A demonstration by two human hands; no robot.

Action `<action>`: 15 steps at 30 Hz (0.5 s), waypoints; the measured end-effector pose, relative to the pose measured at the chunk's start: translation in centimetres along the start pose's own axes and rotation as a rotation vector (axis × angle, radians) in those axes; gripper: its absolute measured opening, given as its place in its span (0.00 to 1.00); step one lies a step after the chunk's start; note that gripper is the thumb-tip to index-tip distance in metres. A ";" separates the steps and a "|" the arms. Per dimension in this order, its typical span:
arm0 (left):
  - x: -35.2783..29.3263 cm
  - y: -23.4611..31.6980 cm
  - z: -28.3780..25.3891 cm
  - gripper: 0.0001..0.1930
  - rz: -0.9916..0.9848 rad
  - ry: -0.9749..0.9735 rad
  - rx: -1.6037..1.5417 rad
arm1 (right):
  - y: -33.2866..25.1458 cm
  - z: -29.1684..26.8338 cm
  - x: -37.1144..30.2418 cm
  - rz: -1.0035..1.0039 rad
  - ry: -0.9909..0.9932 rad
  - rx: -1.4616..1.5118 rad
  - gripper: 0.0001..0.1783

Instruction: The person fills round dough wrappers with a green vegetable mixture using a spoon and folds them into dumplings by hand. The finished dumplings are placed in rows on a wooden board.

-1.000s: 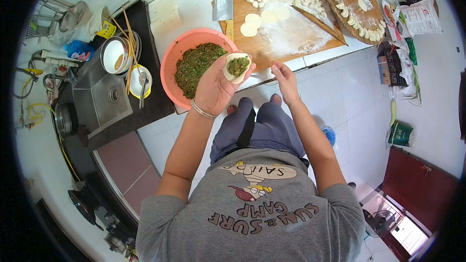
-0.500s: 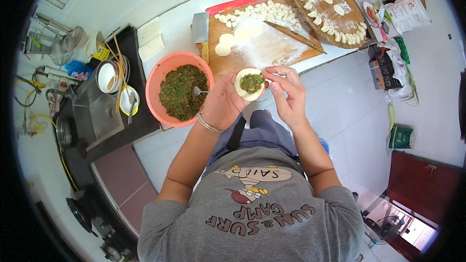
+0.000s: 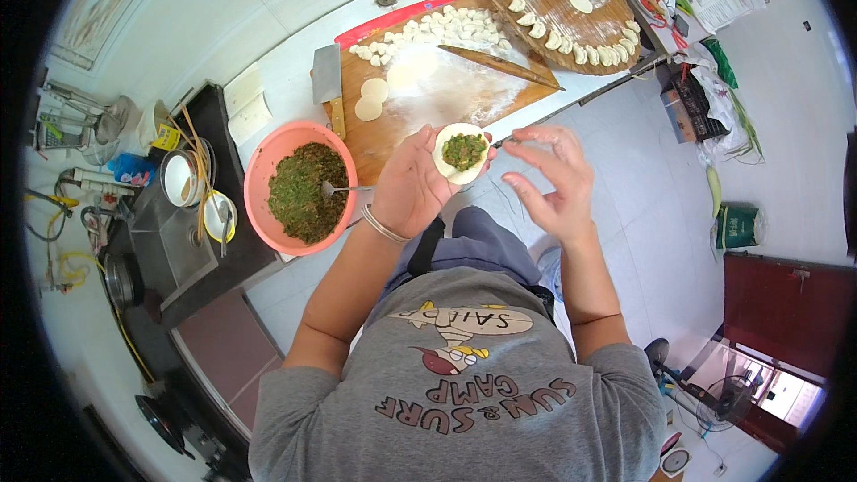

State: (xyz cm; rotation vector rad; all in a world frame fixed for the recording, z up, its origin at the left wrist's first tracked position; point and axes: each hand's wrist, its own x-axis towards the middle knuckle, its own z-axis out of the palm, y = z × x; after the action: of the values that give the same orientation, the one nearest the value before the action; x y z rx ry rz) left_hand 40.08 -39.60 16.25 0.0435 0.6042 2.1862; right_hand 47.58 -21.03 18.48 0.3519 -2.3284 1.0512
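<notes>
On the fingers of my left hand [image 3: 411, 180] rests a round dumpling wrapper [image 3: 443, 163], laid flat, with a mound of green filling [image 3: 463, 152] in its middle. My right hand [image 3: 555, 180] is apart from it, just to the right, thumb and fingers spread with nothing between them. Left of my left hand stands a pink bowl [image 3: 256, 205] of chopped green filling, a spoon [image 3: 344, 188] sticking out of it. Beyond my hands lies a floured wooden board [image 3: 370, 145] with flat round wrappers [image 3: 368, 108], many dough pieces [image 3: 464, 25] and a rolling pin [image 3: 504, 69].
A cleaver [image 3: 328, 80] lies on the board's left edge. At the far right, a round wooden board [image 3: 571, 13] carries folded dumplings [image 3: 596, 54] and several flat wrappers. A sink [image 3: 174, 245] and stacked bowls [image 3: 181, 177] are at the left. Bags [image 3: 723, 120] stand on the right.
My right hand has drawn away from the wrapper to the right, its fingers spreading. The left hand still holds the filled wrapper. The whole view has shifted, with the counter now farther left.
</notes>
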 end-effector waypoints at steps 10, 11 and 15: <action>1.2 -1.4 1.1 0.23 -0.046 -0.006 -0.071 | 0.5 -0.2 -0.6 -0.274 -0.148 -0.246 0.12; 1.2 -1.5 1.1 0.23 -0.040 0.021 -0.021 | 0.5 -0.1 -0.5 -0.275 -0.142 -0.244 0.11; 1.1 -1.6 -0.1 0.21 -0.055 0.015 0.108 | 0.5 0.3 0.1 -0.179 -0.111 -0.125 0.09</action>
State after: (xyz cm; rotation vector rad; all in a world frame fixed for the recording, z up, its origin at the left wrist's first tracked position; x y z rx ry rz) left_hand 40.56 -37.98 15.26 0.0668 0.7233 2.1011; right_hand 47.16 -20.97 18.05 0.5711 -2.3949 0.8157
